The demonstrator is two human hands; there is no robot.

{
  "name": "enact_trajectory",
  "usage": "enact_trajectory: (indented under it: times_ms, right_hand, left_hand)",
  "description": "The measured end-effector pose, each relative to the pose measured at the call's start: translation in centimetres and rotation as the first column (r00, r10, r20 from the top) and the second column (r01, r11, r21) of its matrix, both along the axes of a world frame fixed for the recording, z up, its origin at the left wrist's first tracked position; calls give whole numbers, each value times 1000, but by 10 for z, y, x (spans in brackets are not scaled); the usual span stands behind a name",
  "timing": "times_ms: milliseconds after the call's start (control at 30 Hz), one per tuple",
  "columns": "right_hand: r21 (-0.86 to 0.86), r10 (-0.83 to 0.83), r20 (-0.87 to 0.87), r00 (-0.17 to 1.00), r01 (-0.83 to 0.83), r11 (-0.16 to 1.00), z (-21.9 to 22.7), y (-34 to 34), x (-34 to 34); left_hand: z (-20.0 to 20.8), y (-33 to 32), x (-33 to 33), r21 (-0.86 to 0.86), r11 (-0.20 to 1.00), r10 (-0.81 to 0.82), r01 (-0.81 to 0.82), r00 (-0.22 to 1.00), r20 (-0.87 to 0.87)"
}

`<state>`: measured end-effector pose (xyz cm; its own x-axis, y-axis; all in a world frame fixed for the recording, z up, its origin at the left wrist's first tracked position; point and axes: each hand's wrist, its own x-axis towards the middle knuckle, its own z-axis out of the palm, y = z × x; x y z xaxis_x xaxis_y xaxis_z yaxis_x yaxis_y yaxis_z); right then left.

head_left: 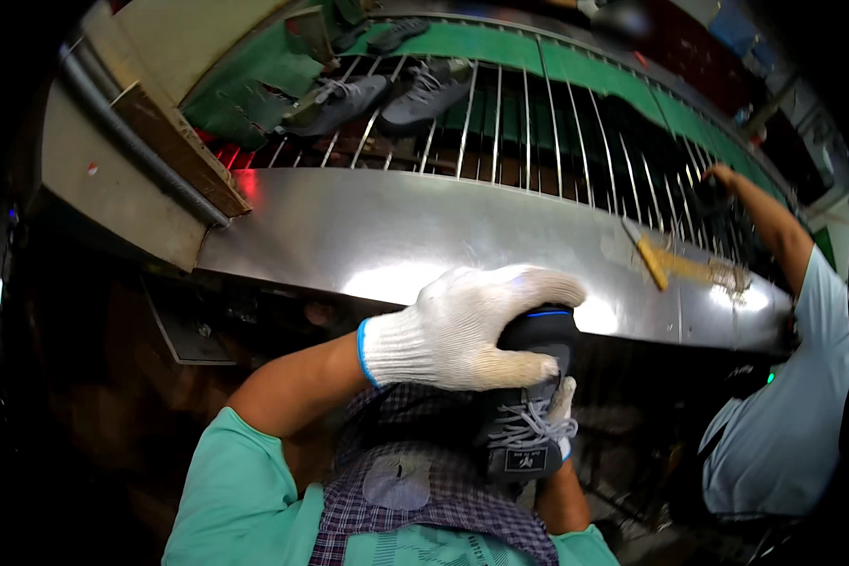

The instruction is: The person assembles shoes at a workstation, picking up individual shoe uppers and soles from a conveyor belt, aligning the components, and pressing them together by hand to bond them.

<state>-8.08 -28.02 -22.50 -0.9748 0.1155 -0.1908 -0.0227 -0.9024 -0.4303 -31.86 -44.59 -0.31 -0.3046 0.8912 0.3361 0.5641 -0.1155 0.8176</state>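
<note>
In front of my body I hold a dark grey shoe (530, 436) with pale grey laces, its tongue end toward me. My left hand (472, 330), in a white knit glove with a blue cuff, wraps over the dark far end of the shoe, thumb and fingers on either side. A thin blue line shows at that end. My right hand (562, 407), also in a white glove, grips the shoe's right side from below; most of its fingers are hidden behind the shoe.
Beyond a metal ledge (349, 222) runs a rack of metal rods with a pair of grey shoes (429, 97) on it. A yellow-handled tool (653, 264) lies on the ledge. At the right, a co-worker's arm (774, 222) reaches over the rods. A pipe (132, 132) borders the left.
</note>
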Motion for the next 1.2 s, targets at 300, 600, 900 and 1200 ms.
enact_trajectory:
  times_ms: [300, 600, 900, 1200]
  right_hand:
    - [957, 93, 259, 961, -268, 112, 99, 0, -22]
    - [957, 137, 0, 991, 40, -289, 171, 37, -91]
    - [939, 209, 130, 969, -52, -341, 205, 37, -100]
    - [974, 159, 133, 978, -100, -202, 195, 49, -84]
  left_hand:
    - [-17, -37, -19, -292, 955, -34, 47, 998, 48]
    - [-80, -60, 16, 23, 998, 21, -63, 620, 785]
    - [-142, -68, 46, 24, 998, 41, -50, 956, 289]
    - [-98, -51, 25, 68, 988, -153, 138, 835, 528]
